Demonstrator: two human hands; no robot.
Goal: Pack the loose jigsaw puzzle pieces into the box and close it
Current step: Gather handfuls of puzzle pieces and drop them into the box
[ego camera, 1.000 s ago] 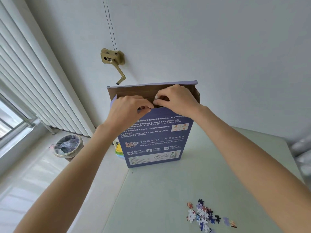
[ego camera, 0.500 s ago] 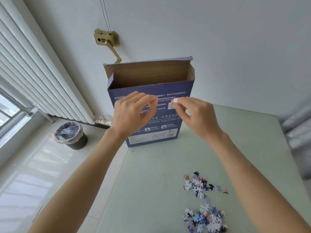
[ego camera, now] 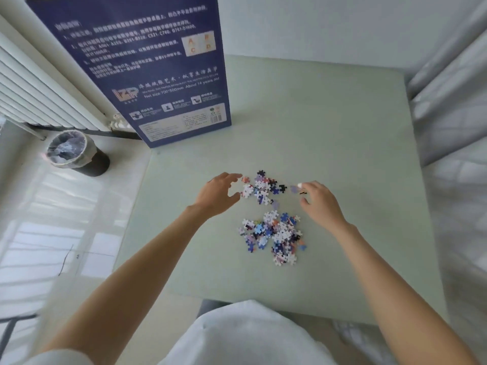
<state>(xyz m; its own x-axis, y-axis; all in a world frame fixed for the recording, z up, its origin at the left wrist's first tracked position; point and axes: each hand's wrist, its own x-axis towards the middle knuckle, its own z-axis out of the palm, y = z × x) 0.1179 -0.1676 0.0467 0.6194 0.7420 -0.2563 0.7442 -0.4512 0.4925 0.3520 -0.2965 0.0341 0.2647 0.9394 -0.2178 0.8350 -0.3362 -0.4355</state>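
While loose, mixed-colour puzzle pieces (ego camera: 271, 233)

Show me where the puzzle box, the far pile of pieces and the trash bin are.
puzzle box (ego camera: 147, 69): head view, printed blue face.
far pile of pieces (ego camera: 261, 188): head view, middle of the cluster.
trash bin (ego camera: 67, 147): head view, plastic liner.

The blue puzzle box (ego camera: 147, 64) standing on the table carries nearly all the readable print, in white. One line reads "Net size 700*500mm About 14 years old". A pale panel shows the letters A, B, C and D. The instruction lines include codes such as "A001-A260" and "C521-C780". A logo reads roughly "IZP", blurred. The remaining Chinese text and the barcode label are too soft to read.
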